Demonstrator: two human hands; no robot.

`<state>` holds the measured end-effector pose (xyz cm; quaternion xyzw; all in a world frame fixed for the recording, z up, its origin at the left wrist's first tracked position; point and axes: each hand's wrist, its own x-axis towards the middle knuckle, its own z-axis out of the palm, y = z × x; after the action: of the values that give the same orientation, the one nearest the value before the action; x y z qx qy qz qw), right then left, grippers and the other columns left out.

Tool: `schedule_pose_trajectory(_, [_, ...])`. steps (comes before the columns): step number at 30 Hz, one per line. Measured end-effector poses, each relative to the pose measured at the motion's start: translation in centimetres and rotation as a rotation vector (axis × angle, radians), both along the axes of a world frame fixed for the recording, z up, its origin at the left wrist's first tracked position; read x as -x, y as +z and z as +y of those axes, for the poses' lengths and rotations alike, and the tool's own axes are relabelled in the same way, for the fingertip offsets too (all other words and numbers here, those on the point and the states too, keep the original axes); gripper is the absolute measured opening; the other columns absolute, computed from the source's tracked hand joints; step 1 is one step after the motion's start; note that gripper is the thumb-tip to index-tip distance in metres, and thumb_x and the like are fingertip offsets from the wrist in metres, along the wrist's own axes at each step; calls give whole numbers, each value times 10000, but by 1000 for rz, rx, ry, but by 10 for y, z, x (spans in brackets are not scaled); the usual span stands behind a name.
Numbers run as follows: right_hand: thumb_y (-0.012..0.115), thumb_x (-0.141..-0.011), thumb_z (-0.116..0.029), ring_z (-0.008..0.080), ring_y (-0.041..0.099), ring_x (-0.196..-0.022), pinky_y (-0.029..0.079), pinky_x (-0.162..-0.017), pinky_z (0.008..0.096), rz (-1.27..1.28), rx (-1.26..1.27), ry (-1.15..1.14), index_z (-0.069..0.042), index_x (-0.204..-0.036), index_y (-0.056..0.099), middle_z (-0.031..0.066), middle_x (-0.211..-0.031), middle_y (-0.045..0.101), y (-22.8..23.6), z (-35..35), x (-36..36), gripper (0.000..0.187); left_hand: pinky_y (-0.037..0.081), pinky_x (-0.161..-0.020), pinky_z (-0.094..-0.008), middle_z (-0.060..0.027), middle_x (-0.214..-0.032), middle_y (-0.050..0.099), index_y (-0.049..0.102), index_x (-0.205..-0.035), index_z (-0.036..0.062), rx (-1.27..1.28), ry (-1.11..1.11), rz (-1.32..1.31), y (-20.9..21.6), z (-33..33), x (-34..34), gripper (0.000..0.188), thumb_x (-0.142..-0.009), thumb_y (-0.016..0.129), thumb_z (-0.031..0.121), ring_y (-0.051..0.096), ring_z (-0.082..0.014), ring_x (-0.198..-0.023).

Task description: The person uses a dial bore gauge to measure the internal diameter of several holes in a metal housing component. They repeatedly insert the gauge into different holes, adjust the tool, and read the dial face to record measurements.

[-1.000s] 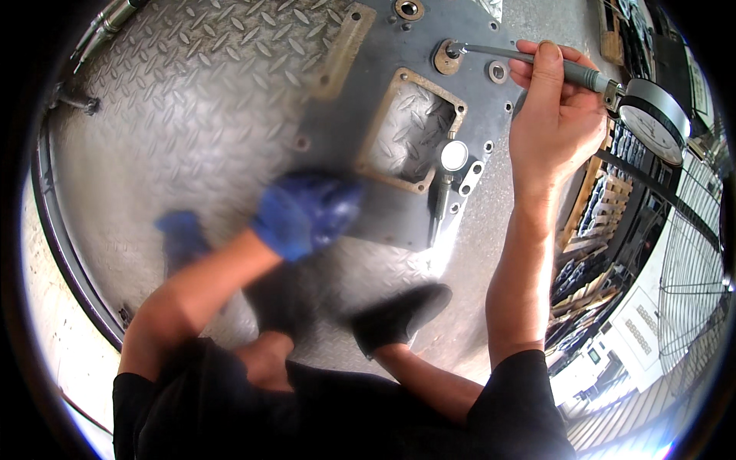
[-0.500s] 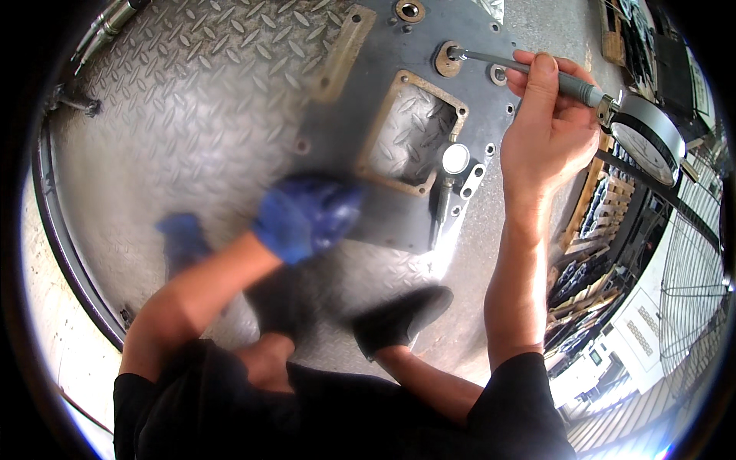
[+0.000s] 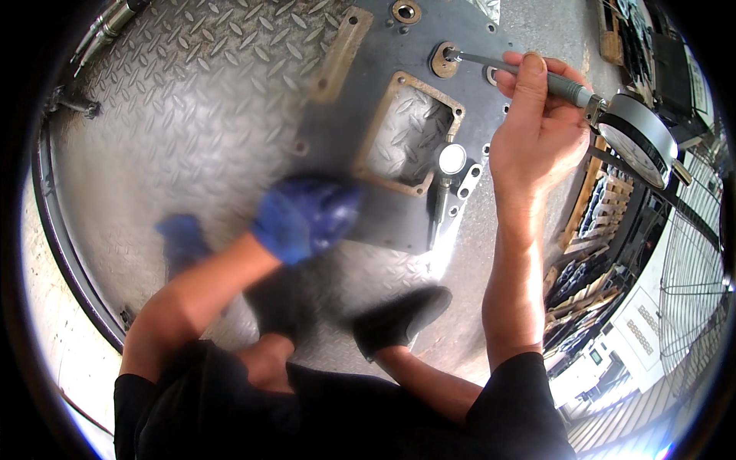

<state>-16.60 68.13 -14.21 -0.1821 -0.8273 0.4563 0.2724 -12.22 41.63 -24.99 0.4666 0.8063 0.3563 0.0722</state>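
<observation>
My bare right hand [image 3: 538,126] is closed around the grey grip of a dial bore gauge [image 3: 566,88], its round dial facing down to the right. The gauge's thin stem runs left to its tip, which sits at the hole of an oval brownish boss [image 3: 444,63] on a dark grey machined metal plate [image 3: 326,126]. In a blue glove, my left hand [image 3: 307,218] is at the plate's near left edge; its fingers are too blurred to read. A second, smaller dial gauge [image 3: 452,159] lies on the plate beside the rectangular cutout.
Diamond-tread metal flooring [image 3: 192,100] lies under and left of the plate. A blurred blue thing [image 3: 182,236] rests on it at left. My dark shoe [image 3: 402,318] is near the plate's close edge. Wooden pallets [image 3: 606,203] with metal parts stand at right, beside a wire guard [image 3: 694,253].
My right hand and the dial bore gauge have shifted slightly left, and the plate's far part appears slightly left too. The gauge tip stays at the boss hole. My left hand looks unmoved.
</observation>
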Motion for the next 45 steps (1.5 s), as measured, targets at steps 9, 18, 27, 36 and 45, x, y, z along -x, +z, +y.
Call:
schedule_pose_trajectory(9, [666, -1064, -186, 145, 714, -819, 579, -753, 258, -65, -4, -23, 72, -1132, 597, 128, -959, 745, 7, 0, 4, 276, 559, -624, -430, -71, -864, 690, 725, -1276, 128, 9, -3, 2, -2, -1, -1, 427, -859, 760, 211, 680, -286, -721])
schedule_pose_trajectory(18, [654, -1066, -237, 140, 734, -723, 572, -680, 266, -116, -121, -31, 53, -1051, 660, 95, -871, 764, 9, 8, 8, 290, 556, -612, -429, -75, -859, 689, 724, -1275, 121, -1, 7, -4, -2, -1, -2, 426, -861, 759, 209, 681, -286, -711])
schedule_pose_trajectory(27, [656, -1056, -247, 152, 749, -691, 560, -643, 272, -194, -194, -34, 31, -959, 704, 78, -820, 772, 19, 11, 17, 298, 560, -620, -424, -72, -857, 685, 725, -1276, 119, -3, 6, -2, -2, -2, -2, 430, -855, 761, 202, 680, -284, -714])
schedule_pose_trajectory(36, [648, -1058, -262, 157, 749, -685, 556, -639, 289, -133, -227, -25, 34, -951, 712, 96, -784, 762, 14, 10, 14, 321, 565, -657, -428, -80, -886, 691, 718, -1291, 118, 15, -10, 16, -3, -1, -3, 440, -860, 758, 193, 685, -287, -750])
schedule_pose_trajectory(45, [652, -1057, -250, 151, 742, -677, 550, -629, 290, -172, -154, -56, 29, -967, 707, 78, -794, 759, 16, 9, 14, 298, 564, -648, -431, -87, -877, 696, 719, -1272, 107, -20, 2, 9, -4, 0, -2, 425, -858, 760, 190, 686, -295, -742])
